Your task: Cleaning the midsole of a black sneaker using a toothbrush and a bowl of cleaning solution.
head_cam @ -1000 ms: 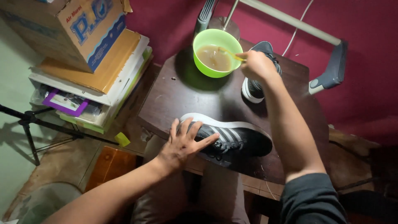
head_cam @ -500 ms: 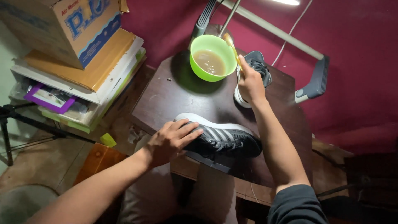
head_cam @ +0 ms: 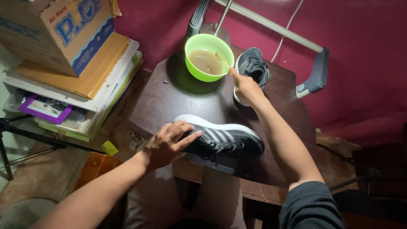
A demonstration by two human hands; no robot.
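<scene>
The dark striped sneaker (head_cam: 222, 141) lies on its side at the near edge of the dark wooden table (head_cam: 190, 99), long axis running left to right, toe to the right, white sole facing far. The left hand (head_cam: 167, 144) rests flat, fingers spread, on its heel end. Farther back, the right hand (head_cam: 246, 87) pinches a thin brush (head_cam: 223, 61) dipped into the green bowl (head_cam: 208, 57) of brownish water, beside a second sneaker (head_cam: 251, 68).

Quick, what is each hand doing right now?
Left hand: open, fingers spread, resting on the dark striped shoe.
Right hand: closed on a thin yellow brush dipped into the green bowl.
</scene>
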